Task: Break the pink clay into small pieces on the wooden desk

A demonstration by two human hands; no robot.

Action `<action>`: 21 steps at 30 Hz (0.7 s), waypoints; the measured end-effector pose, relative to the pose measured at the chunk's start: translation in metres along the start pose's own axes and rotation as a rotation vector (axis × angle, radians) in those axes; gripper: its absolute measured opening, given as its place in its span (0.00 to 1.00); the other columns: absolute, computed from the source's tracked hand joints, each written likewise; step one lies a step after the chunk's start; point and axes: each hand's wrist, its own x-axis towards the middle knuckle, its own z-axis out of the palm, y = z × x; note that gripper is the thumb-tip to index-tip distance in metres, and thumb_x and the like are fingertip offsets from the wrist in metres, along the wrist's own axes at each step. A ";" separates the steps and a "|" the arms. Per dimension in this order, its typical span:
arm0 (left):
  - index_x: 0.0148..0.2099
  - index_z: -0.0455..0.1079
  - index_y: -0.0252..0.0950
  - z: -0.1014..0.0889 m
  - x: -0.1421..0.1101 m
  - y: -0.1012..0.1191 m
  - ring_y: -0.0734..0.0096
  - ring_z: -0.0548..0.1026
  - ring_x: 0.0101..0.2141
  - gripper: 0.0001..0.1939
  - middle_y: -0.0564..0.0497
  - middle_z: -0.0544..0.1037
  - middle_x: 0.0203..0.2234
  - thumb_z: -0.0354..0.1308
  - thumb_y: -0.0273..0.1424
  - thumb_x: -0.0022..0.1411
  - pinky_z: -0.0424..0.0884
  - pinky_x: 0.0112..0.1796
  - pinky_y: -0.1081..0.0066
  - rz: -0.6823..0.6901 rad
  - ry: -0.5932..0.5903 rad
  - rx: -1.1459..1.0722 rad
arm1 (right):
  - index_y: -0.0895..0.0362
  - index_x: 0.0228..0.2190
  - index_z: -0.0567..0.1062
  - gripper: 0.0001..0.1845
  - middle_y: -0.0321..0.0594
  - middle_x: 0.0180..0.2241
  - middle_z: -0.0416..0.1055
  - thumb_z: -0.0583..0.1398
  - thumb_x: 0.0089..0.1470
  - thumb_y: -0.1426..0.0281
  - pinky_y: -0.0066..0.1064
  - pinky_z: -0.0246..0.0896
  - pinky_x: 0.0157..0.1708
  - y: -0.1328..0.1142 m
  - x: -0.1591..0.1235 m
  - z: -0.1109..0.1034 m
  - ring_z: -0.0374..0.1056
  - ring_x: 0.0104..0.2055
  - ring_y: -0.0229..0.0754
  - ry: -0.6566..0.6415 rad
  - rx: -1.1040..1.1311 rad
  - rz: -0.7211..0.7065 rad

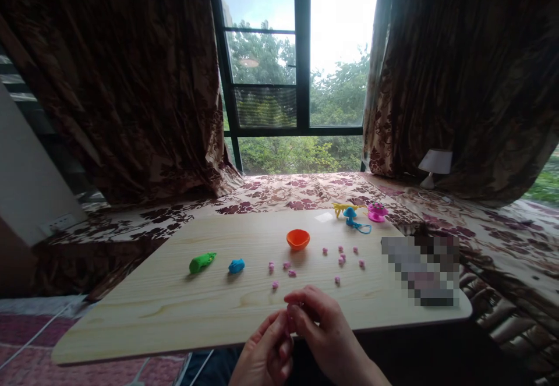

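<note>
My left hand [268,348] and my right hand [322,320] meet at the table's near edge, fingertips pinched together. Between them shows a bit of a small pink clay piece [290,321], mostly hidden by the fingers. Beyond the hands, several small pink clay lumps [292,273] are scattered in two loose groups. An orange bowl [298,240] stands behind them. To the left lie a blue clay lump [236,266] and a green roll-shaped clay piece [201,263].
On the wooden table [166,310], a blue mushroom shape [350,216], a yellow strand-like piece [343,207] and a pink stand with dots [377,213] sit at the far right. A blurred-out patch [421,275] covers something at the right edge. A lamp [435,163] stands beyond.
</note>
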 end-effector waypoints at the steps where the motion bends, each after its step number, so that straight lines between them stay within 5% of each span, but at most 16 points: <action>1: 0.30 0.70 0.32 -0.002 0.001 -0.001 0.87 0.61 0.13 0.14 0.57 0.68 0.16 0.67 0.29 0.39 0.54 0.12 0.85 0.002 0.002 -0.004 | 0.56 0.35 0.71 0.08 0.37 0.32 0.64 0.54 0.55 0.70 0.25 0.61 0.31 -0.001 -0.001 0.000 0.65 0.30 0.34 -0.005 -0.048 -0.026; 8: 0.33 0.73 0.31 0.000 -0.004 0.001 0.75 0.74 0.22 0.12 0.50 0.77 0.21 0.63 0.19 0.41 0.72 0.24 0.78 -0.007 0.035 0.019 | 0.56 0.29 0.72 0.07 0.36 0.32 0.63 0.54 0.54 0.74 0.24 0.57 0.30 -0.007 -0.004 -0.008 0.62 0.30 0.33 -0.046 -0.439 -0.127; 12: 0.32 0.74 0.29 0.007 -0.010 0.006 0.67 0.77 0.31 0.12 0.45 0.79 0.28 0.62 0.17 0.40 0.74 0.33 0.73 -0.013 0.003 0.004 | 0.55 0.29 0.72 0.08 0.37 0.32 0.62 0.53 0.54 0.74 0.26 0.56 0.32 -0.015 -0.006 -0.012 0.60 0.32 0.35 -0.053 -0.623 -0.147; 21: 0.30 0.74 0.29 0.002 -0.002 -0.001 0.70 0.75 0.21 0.15 0.47 0.77 0.19 0.69 0.25 0.34 0.72 0.22 0.75 0.050 0.048 0.104 | 0.54 0.31 0.71 0.07 0.36 0.32 0.64 0.53 0.55 0.73 0.25 0.55 0.32 -0.023 -0.005 -0.018 0.61 0.32 0.35 -0.138 -0.608 -0.147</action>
